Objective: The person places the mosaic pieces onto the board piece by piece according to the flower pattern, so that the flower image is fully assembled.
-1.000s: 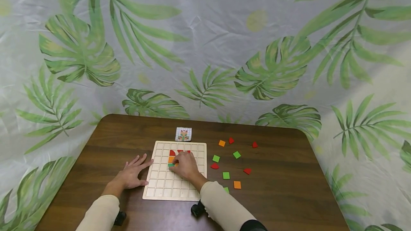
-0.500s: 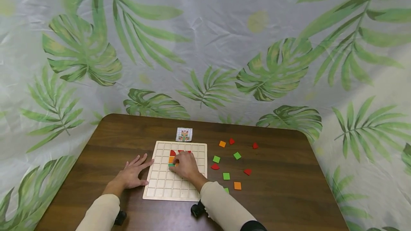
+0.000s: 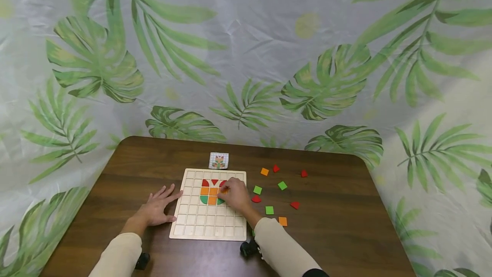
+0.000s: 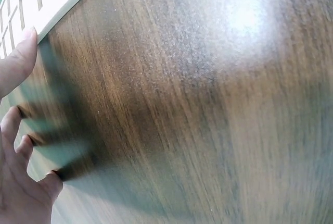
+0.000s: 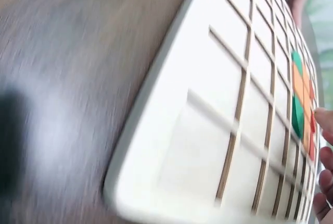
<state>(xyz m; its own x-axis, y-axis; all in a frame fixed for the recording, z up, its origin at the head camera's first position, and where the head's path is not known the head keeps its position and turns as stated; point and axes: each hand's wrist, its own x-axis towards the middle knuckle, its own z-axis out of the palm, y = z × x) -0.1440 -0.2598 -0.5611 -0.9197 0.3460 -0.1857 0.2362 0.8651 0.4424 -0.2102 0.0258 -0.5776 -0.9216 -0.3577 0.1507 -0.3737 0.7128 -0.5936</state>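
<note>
A pale wooden grid board (image 3: pixel 192 221) lies on the table. Red, orange and green tiles form a block in its upper middle: a red triangle (image 3: pixel 214 182) between red rounded pieces, orange squares (image 3: pixel 205 191) below, and green rounded pieces (image 3: pixel 203 200) beside a lower orange square. My right hand (image 3: pixel 235 193) is over the right side of this block, fingers bent, fingertips at the tiles; whether they pinch one is hidden. In the right wrist view a fingertip (image 5: pixel 321 113) meets the block's edge. My left hand (image 3: pixel 156 208) rests with spread fingers at the board's left edge, thumb touching its rim.
Behind the board lies a small pattern card (image 3: pixel 218 160). Several loose tiles are scattered right of it, among them a green square (image 3: pixel 282 185), an orange square (image 3: pixel 282 221) and a red piece (image 3: pixel 294 205). A leaf-print cloth (image 3: pixel 246 76) hangs behind the table.
My right hand has shifted right across the tile block, uncovering its left and middle tiles. The left hand stays in place.
</note>
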